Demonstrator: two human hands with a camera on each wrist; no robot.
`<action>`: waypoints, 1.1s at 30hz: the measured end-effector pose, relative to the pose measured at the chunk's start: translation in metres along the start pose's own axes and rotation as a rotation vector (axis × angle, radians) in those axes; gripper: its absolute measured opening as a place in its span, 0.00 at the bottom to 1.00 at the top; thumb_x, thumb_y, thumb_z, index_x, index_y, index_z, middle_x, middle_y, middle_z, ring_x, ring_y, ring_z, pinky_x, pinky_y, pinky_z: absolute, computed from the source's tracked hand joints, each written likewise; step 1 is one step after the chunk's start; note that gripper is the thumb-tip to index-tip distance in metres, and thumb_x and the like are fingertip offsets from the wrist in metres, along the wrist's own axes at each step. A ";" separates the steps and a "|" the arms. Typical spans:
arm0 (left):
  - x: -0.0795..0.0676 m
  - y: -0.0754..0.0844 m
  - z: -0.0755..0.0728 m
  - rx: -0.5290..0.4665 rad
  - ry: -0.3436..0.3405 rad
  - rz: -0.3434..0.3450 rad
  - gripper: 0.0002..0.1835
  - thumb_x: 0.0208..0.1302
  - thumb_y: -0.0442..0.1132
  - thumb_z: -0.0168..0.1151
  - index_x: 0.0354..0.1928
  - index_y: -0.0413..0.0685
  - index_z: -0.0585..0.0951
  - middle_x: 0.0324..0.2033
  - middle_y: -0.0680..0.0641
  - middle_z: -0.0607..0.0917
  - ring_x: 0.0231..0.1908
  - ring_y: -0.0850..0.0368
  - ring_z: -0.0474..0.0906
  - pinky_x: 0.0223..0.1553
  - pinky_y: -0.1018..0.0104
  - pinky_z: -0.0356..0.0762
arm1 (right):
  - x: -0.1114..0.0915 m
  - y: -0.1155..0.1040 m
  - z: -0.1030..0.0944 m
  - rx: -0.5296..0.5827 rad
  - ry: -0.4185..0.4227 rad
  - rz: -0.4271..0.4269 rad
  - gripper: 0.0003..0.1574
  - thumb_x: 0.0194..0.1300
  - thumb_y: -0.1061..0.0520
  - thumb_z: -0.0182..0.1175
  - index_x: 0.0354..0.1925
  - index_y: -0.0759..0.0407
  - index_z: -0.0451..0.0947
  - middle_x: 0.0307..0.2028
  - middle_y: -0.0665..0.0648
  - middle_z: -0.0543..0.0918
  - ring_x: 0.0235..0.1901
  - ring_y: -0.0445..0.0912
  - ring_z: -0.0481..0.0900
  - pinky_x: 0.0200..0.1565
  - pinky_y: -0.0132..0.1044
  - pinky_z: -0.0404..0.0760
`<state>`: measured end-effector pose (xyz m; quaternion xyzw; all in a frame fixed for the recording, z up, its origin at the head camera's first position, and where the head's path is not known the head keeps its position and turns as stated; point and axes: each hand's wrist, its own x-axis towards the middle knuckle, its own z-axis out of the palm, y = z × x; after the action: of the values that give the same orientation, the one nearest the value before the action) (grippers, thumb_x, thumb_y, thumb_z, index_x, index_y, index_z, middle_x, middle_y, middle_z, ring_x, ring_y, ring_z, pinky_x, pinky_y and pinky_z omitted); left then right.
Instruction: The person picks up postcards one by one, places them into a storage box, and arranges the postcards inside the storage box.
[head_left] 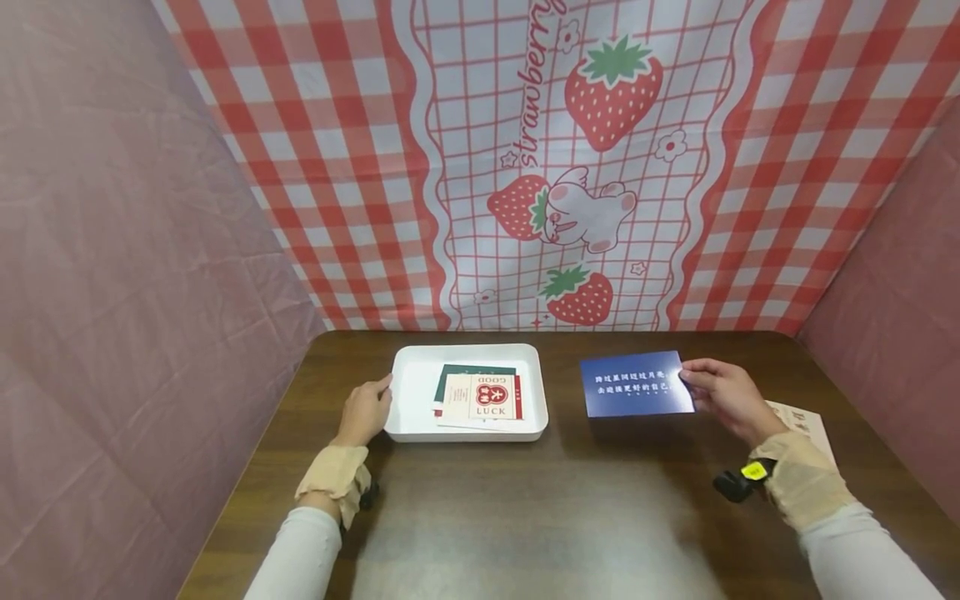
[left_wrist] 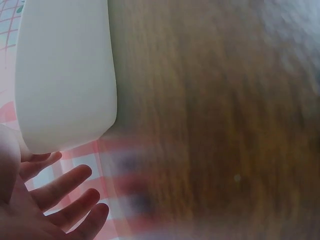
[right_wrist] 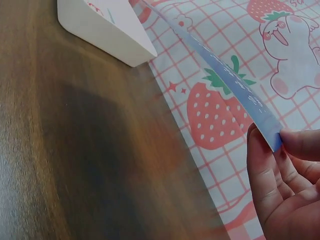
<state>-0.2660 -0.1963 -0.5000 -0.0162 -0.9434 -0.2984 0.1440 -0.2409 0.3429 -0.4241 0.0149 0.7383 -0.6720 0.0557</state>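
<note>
My right hand [head_left: 727,396] pinches a blue card [head_left: 637,387] with white writing by its right edge, between thumb and fingers. Held above the table, the card shows almost edge-on in the right wrist view. At the left end of a white tray [head_left: 412,421], my left hand [head_left: 365,410] has its fingertips right against the end wall. In the left wrist view its other fingers [left_wrist: 65,187] spread loosely beyond the tray. Several cards lie overlapping inside the tray, a cream and red "GOOD LUCK" card [head_left: 459,400] on top and a dark green card [head_left: 448,377] partly beneath.
A cream printed card [head_left: 813,427] lies on the brown wooden table [head_left: 525,517] at the right, partly hidden by my right wrist. A red-and-white strawberry cloth [head_left: 480,292] hangs behind the table's far edge. Pink fabric [head_left: 150,333] stands along both sides.
</note>
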 end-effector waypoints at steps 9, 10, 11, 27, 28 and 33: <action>0.001 0.000 0.001 0.000 0.000 -0.001 0.19 0.67 0.35 0.54 0.58 0.39 0.79 0.52 0.34 0.83 0.54 0.35 0.79 0.56 0.43 0.74 | 0.005 -0.002 0.010 0.024 0.023 0.037 0.06 0.69 0.56 0.57 0.34 0.46 0.78 0.27 0.42 0.81 0.27 0.37 0.79 0.30 0.31 0.82; 0.001 0.000 0.001 0.003 0.000 0.002 0.19 0.66 0.35 0.54 0.58 0.39 0.79 0.52 0.34 0.83 0.54 0.35 0.79 0.56 0.43 0.74 | 0.005 -0.002 0.011 0.021 0.023 0.038 0.07 0.70 0.57 0.57 0.34 0.46 0.78 0.27 0.42 0.81 0.27 0.37 0.79 0.30 0.31 0.82; 0.001 0.000 0.001 0.006 -0.003 0.004 0.19 0.66 0.35 0.55 0.58 0.39 0.79 0.52 0.34 0.83 0.54 0.35 0.79 0.56 0.43 0.74 | 0.006 -0.002 0.012 0.021 0.022 0.037 0.06 0.70 0.57 0.57 0.34 0.46 0.78 0.27 0.42 0.81 0.27 0.37 0.79 0.30 0.31 0.83; -0.001 0.001 -0.001 0.004 -0.001 -0.005 0.19 0.66 0.35 0.54 0.58 0.39 0.79 0.52 0.33 0.83 0.53 0.35 0.79 0.55 0.42 0.75 | 0.010 -0.006 0.026 0.065 0.020 0.055 0.02 0.70 0.57 0.55 0.39 0.51 0.76 0.29 0.44 0.82 0.29 0.38 0.80 0.33 0.32 0.83; -0.001 0.001 -0.001 0.006 -0.003 -0.008 0.19 0.66 0.35 0.54 0.58 0.39 0.79 0.52 0.33 0.83 0.53 0.35 0.79 0.55 0.42 0.75 | 0.010 -0.007 0.027 0.075 0.018 0.057 0.02 0.70 0.57 0.56 0.39 0.51 0.76 0.29 0.44 0.82 0.29 0.38 0.80 0.33 0.32 0.84; 0.000 0.001 0.000 0.006 -0.012 -0.019 0.20 0.67 0.36 0.54 0.59 0.41 0.79 0.53 0.34 0.83 0.54 0.35 0.79 0.56 0.43 0.74 | 0.012 -0.009 0.032 0.071 0.020 0.067 0.03 0.71 0.56 0.55 0.41 0.53 0.75 0.29 0.44 0.83 0.29 0.39 0.80 0.33 0.31 0.84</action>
<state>-0.2655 -0.1958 -0.4994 -0.0085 -0.9451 -0.2970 0.1357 -0.2515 0.3099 -0.4193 0.0482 0.7137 -0.6952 0.0702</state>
